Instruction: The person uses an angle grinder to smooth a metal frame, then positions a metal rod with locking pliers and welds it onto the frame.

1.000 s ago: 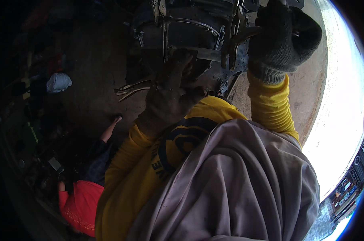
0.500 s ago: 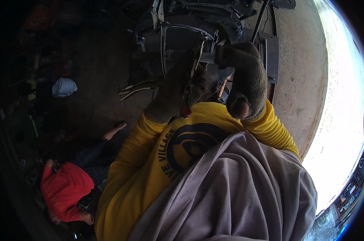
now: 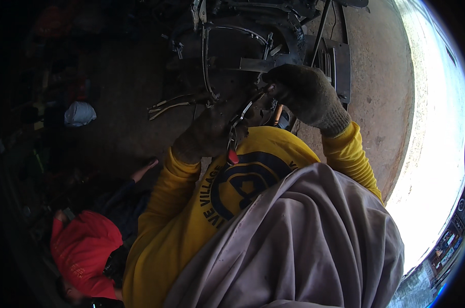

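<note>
My left hand (image 3: 205, 134), in a dark knit work glove, is closed around a pliers-like metal tool (image 3: 238, 119) with a red end. The tool slants up and right from my chest. At its upper tip are the pinched fingers of my gloved right hand (image 3: 307, 95); what sits between them is too dark to tell. Just beyond both hands stands a dark metal frame (image 3: 205, 56) of bent bars, with a flat metal strip (image 3: 255, 64) across it. Left of my left hand, a second tool with two long pale handles (image 3: 168, 107) juts out.
A person in a red shirt (image 3: 86, 251) is low at the left. A whitish bundle (image 3: 80, 114) lies on the dark floor. Right of the frame are a slatted metal piece (image 3: 340, 66) and concrete ground (image 3: 383, 77). A copper-coloured cylinder (image 3: 277, 114) is below my right hand.
My right hand has turned and come down to the tool's upper tip. My left hand has shifted down and left, and the tool now leans further right.
</note>
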